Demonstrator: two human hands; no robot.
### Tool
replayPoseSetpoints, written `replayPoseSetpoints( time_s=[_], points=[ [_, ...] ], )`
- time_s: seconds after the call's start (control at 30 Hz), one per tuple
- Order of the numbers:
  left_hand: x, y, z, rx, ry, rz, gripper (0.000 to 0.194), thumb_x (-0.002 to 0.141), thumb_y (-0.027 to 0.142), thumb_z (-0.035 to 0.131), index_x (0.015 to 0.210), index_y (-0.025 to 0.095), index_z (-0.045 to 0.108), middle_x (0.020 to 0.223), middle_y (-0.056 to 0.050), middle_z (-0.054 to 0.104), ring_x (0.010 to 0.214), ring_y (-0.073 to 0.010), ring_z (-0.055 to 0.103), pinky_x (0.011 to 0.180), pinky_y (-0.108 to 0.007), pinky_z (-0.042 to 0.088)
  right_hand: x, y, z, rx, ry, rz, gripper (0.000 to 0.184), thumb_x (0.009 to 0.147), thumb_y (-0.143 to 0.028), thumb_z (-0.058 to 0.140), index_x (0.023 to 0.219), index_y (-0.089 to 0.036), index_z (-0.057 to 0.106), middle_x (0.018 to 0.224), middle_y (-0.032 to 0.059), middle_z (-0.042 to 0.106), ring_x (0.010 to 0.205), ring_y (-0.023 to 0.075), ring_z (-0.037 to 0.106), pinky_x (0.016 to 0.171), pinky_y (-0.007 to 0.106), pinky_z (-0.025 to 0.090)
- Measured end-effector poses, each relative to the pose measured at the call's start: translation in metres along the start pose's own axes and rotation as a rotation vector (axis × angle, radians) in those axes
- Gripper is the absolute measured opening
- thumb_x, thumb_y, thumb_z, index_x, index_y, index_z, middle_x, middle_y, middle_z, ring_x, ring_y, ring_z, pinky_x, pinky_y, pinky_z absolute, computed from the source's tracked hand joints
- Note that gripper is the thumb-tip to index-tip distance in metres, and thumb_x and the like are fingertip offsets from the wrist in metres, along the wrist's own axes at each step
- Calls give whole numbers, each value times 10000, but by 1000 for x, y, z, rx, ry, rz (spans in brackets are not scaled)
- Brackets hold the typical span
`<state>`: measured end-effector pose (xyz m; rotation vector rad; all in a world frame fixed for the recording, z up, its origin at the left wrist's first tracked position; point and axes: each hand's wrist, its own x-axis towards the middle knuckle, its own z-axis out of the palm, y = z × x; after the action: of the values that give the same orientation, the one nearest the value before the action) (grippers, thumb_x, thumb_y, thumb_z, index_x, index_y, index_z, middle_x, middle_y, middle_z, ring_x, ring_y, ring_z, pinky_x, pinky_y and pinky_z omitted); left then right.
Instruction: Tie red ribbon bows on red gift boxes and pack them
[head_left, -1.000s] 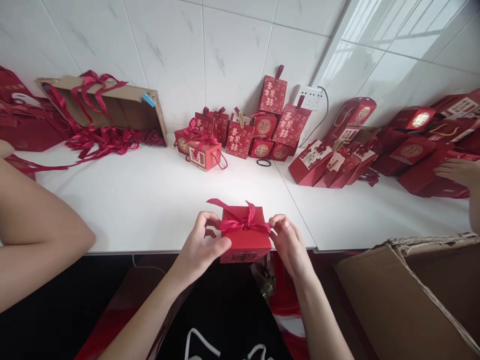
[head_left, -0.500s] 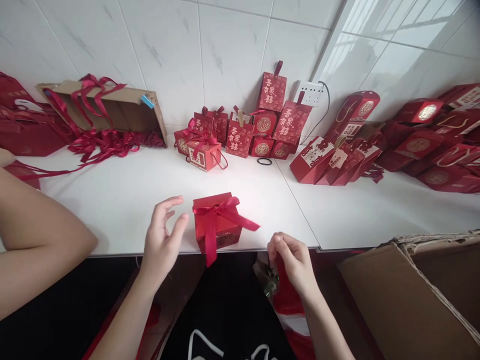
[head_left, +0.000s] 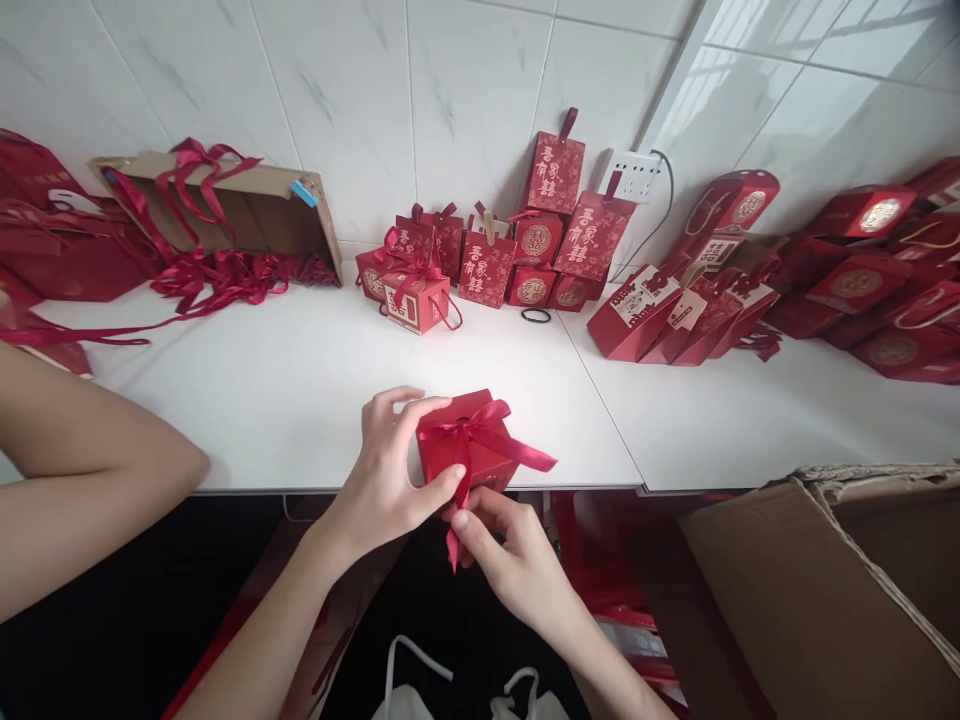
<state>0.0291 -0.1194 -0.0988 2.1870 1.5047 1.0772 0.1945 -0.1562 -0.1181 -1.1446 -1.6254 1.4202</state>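
Note:
A small red gift box (head_left: 491,468) stands near the table's front edge, tied with a satin ribbon (head_left: 525,452) in a bow on its top. My left hand (head_left: 390,465) grips the box from the left, fingers along the side and upper edge, thumb pressing at the front beside the hanging ribbon tail. Below the box front, my right hand (head_left: 506,550) pinches that tail between thumb and fingers, and its end sticks out underneath. The other tail spreads freely to the right. Part of the box front is hidden behind my hands.
Finished red boxes (head_left: 487,265) and leaning bags (head_left: 667,315) line the tiled wall, with more piled right. A cardboard tray (head_left: 225,215) and loose ribbons (head_left: 217,290) lie left. Another person's arm (head_left: 90,480) rests at left. A large carton (head_left: 757,580) stands at lower right.
Both hands, earlier apart from the box, have come in to it. My left hand has taken hold of the box, and my right hand has moved left and grasped the ribbon tail.

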Motion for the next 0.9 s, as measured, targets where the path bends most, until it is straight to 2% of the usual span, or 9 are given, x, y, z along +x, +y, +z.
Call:
replayPoseSetpoints(
  time_s=[0.1,0.2,0.3,0.47,0.57,0.63,0.8,0.9],
  points=[
    [11,4,-6,4,-83,63,502,723,333,617,1197,245,477,1337,-91,335,1300,-304,268,1051,-457,328,1,-3,6,10,30,-21,318,895,-405,444,773,-155,599,592,-8,569,550,105,497,531,219,371],
    [22,6,-6,-129,-143,6,277,832,346,481,1074,234,557,1261,-66,455,1239,-252,387,1049,-410,340,1,-2,9,17,10,-7,310,902,-368,424,813,-154,631,610,5,608,568,114,531,559,224,397],
    [27,7,-1,-230,-176,-66,275,903,346,351,946,235,599,1180,-43,520,1162,-201,471,1033,-360,357,-2,0,9,62,-18,18,354,913,-374,391,797,-156,646,629,16,635,599,125,568,610,236,428],
    [29,5,7,-220,-164,-86,126,837,330,499,869,233,573,1184,-36,514,1163,-203,468,1016,-348,363,-7,-5,5,137,-110,-11,415,927,-319,315,832,-164,688,679,28,667,687,141,618,730,267,463],
    [31,4,7,-249,-188,-98,100,809,324,543,816,225,556,1171,-35,519,1157,-205,474,1001,-337,375,-7,-8,3,156,-162,2,401,904,-285,326,834,-167,703,708,33,685,726,155,632,776,290,471],
    [33,3,6,-261,-209,-97,112,811,333,539,811,222,556,1168,-37,520,1154,-207,476,1003,-339,370,-6,-7,0,206,-199,7,391,889,-272,334,847,-161,706,719,36,696,753,166,641,808,307,470],
    [36,3,3,-288,-246,-87,240,892,339,377,804,218,565,1141,-46,523,1143,-199,481,1015,-359,353,-2,3,-4,477,-341,7,396,836,-210,325,829,-142,715,694,43,708,770,180,654,886,341,443],
    [36,3,2,-274,-276,-70,125,842,323,480,834,221,552,1171,-50,507,1190,-214,443,1036,-373,335,0,10,1,627,-389,23,380,811,-226,343,793,-139,712,686,50,706,738,189,657,892,370,443]
  ],
)
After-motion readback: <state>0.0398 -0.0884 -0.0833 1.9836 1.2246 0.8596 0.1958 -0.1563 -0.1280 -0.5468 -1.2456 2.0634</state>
